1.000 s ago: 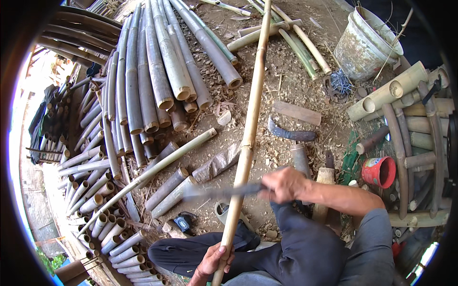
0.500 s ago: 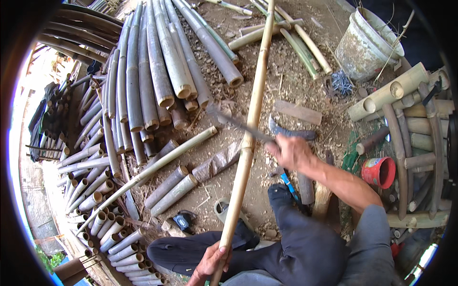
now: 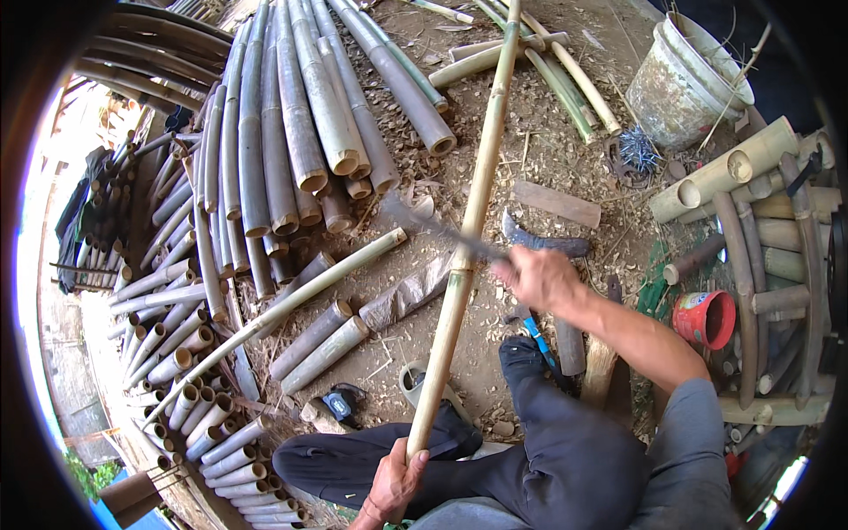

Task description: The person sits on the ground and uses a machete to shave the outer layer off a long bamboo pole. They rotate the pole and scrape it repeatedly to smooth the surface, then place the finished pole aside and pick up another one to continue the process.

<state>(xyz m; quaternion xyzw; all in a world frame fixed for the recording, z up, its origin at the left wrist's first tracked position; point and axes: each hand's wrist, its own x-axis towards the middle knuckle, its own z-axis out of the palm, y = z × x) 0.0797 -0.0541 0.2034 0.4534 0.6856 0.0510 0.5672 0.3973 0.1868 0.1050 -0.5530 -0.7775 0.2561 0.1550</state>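
A long, pale-yellow bamboo pole, greenish at one joint, slants over chip-strewn brown ground, left hand grasping its lower part, right hand clenching a blurred, dark-bladed knife across it.

Bamboo pole in left hand, blurred blade in right hand

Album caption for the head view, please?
Left hand holding a long bamboo pole, right hand holding a blurred blade across it above littered ground.
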